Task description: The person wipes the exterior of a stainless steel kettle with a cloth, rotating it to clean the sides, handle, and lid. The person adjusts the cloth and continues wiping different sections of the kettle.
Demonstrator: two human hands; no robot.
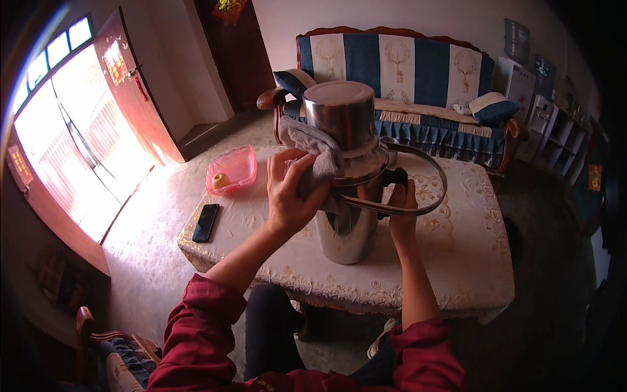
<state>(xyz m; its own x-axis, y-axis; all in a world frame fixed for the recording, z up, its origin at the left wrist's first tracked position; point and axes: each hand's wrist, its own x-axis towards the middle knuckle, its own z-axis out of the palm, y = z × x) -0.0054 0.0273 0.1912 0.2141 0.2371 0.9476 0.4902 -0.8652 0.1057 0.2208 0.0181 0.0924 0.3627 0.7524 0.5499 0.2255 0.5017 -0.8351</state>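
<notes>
A tall stainless steel vessel point(347, 240) stands upright on the table before me. On top sits a narrower steel cylinder point(338, 117) with a flat, closed upper face; I cannot tell whether the two are joined. My left hand point(292, 196) holds a grey cloth point(318, 147) against the steel on its left side. A hoop-shaped metal bail handle point(445, 181) sticks out to the right. My right hand point(404, 210) grips the vessel's right side by a black grip point(396, 177), within the hoop. Part of the right fingers is hidden behind the steel.
The table point(455, 264) wears a pale embroidered cloth. A pink plastic basket point(242, 166) holding a yellowish round item point(221, 181) and a black smartphone point(205, 223) lie left. A small metal container point(390, 147) is partly hidden behind. Beyond stands a blue-and-white sofa point(397, 73).
</notes>
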